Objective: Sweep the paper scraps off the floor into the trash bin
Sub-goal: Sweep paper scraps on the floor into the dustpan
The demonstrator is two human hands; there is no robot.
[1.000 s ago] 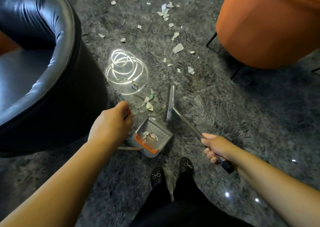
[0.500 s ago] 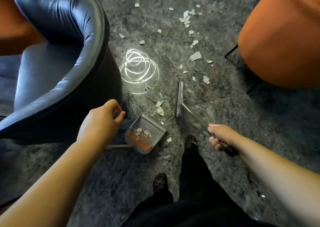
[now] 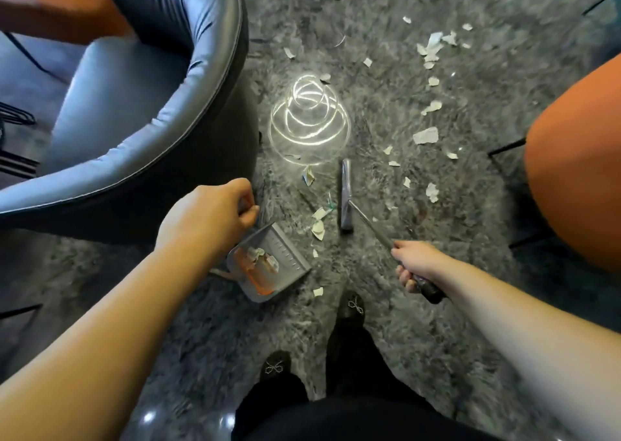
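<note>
A grey dustpan with an orange inner lip lies on the shaggy grey carpet, a few paper scraps inside it. My left hand grips the top of its upright handle. My right hand grips the dark handle of a broom whose narrow grey head rests on the carpet just right of the pan. Several white paper scraps lie scattered ahead and to the right, and a few sit between broom head and pan. No trash bin is in view.
A black leather armchair crowds the left side, close to my left hand. An orange chair with thin black legs stands at the right. A bright looped light reflection lies on the carpet. My black shoes stand below the dustpan.
I have stepped forward, so the chairs and scraps appear nearer. The broom head has shifted slightly right of the dustpan, leaving a few scraps between them. Both hands keep their grips.
</note>
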